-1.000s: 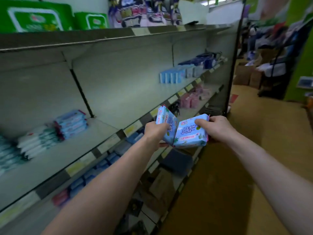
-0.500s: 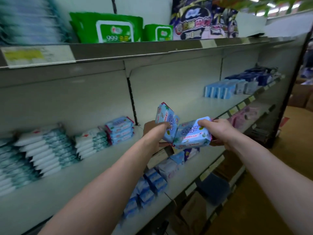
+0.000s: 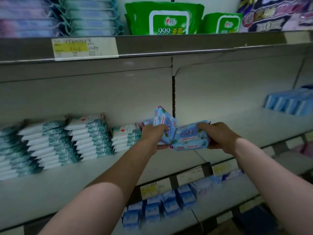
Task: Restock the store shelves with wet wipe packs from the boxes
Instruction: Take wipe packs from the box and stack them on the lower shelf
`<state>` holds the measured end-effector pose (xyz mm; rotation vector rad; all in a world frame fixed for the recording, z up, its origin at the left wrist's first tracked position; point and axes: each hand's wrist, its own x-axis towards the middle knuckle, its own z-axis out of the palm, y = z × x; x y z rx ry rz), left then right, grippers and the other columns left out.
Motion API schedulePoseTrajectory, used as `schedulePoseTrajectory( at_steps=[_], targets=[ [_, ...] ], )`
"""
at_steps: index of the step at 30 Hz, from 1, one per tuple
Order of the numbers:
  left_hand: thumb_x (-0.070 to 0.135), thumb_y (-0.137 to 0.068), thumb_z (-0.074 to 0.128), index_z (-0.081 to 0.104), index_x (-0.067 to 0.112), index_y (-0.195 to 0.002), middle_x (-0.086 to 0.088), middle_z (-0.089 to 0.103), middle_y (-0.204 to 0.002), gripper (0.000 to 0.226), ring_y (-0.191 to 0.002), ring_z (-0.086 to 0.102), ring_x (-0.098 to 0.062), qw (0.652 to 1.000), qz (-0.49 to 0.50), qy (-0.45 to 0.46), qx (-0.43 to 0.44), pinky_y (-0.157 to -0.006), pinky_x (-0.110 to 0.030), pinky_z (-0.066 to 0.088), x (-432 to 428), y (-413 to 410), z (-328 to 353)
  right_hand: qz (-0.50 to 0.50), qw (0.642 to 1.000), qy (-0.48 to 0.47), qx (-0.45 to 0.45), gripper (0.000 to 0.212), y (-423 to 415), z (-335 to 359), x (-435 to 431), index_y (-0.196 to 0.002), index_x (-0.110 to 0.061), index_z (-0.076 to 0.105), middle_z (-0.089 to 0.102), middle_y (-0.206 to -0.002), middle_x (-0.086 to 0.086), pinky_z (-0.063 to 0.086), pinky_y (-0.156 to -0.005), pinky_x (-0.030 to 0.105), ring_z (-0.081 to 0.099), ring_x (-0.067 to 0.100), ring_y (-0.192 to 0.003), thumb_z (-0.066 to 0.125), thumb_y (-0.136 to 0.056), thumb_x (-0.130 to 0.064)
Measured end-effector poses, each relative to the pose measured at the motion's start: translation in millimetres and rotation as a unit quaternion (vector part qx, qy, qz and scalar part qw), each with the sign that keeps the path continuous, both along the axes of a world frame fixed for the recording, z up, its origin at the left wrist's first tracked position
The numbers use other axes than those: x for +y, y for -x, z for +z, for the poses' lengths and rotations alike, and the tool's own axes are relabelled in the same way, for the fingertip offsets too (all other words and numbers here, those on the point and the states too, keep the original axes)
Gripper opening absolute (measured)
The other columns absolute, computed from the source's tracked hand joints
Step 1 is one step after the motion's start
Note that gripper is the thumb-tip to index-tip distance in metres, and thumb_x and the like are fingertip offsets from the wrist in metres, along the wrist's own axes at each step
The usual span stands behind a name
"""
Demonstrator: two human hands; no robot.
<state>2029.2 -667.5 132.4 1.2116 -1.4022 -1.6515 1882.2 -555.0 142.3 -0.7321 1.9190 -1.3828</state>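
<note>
My left hand (image 3: 153, 135) grips a light blue wet wipe pack (image 3: 164, 122) that is tilted up on its end. Beside it, my right hand (image 3: 220, 137) grips a second light blue pack (image 3: 189, 137) lying roughly flat, its printed face towards me. The two packs touch at their edges. Both hands hover over the middle shelf (image 3: 237, 126), just right of several stacks of white and teal wipe packs (image 3: 71, 141). A few more light blue packs (image 3: 145, 122) lie on the shelf behind my left hand.
Green 999 wipe packs (image 3: 167, 19) stand on the top shelf, with a price label (image 3: 84, 48) on its edge. Blue packs (image 3: 291, 104) sit far right on the middle shelf. Small blue packs (image 3: 160, 207) line the lower shelf.
The view has swung left and closer to the shelves. Both hands have carried the two blue packs over the middle shelf, next to the white and teal stacks.
</note>
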Motion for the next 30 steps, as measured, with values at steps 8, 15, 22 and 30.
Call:
schedulePoseTrajectory(
  at_steps=[8,15,22,30],
  targets=[
    [0.012,-0.086,0.065,0.054,0.009,-0.087,-0.012,0.057,-0.083,0.011,-0.068,0.057,-0.023,0.99,0.114,-0.055,0.067,-0.067,-0.037,0.054,-35,4,11,0.097,0.992,0.005,-0.086,0.023,37,6,-50,-0.085,-0.008,0.057,0.063,-0.079,0.012,0.055,-0.044,0.026,0.061,0.021,-0.066,0.049,-0.1,-0.025],
    [0.017,-0.09,0.061,0.055,0.014,-0.082,-0.007,0.057,-0.076,0.01,-0.068,0.056,-0.02,0.963,0.17,-0.083,0.19,-0.067,-0.031,0.045,-52,1,15,0.161,0.982,0.003,-0.095,0.015,50,2,-94,-0.089,-0.012,0.058,0.065,-0.083,0.01,0.056,-0.051,0.028,0.063,0.02,-0.067,0.046,-0.097,-0.014],
    [0.017,-0.088,0.062,0.056,0.011,-0.095,-0.011,0.06,-0.087,0.011,-0.079,0.06,-0.027,0.969,0.146,-0.1,0.176,-0.086,-0.044,0.051,-78,8,7,0.174,0.982,0.024,-0.07,0.018,35,-1,-148,-0.079,-0.006,0.056,0.06,-0.075,0.012,0.053,-0.042,0.023,0.059,0.019,-0.063,0.056,-0.095,-0.013],
    [0.009,-0.09,0.062,0.059,0.007,-0.095,-0.013,0.067,-0.084,0.007,-0.069,0.066,-0.026,0.97,0.154,-0.074,0.173,-0.062,-0.035,0.058,-117,16,-2,0.182,0.982,0.01,0.051,0.022,35,-21,-209,-0.091,-0.003,0.06,0.056,-0.085,0.01,0.059,-0.06,0.033,0.06,0.022,-0.079,0.055,-0.096,-0.024]
  ],
)
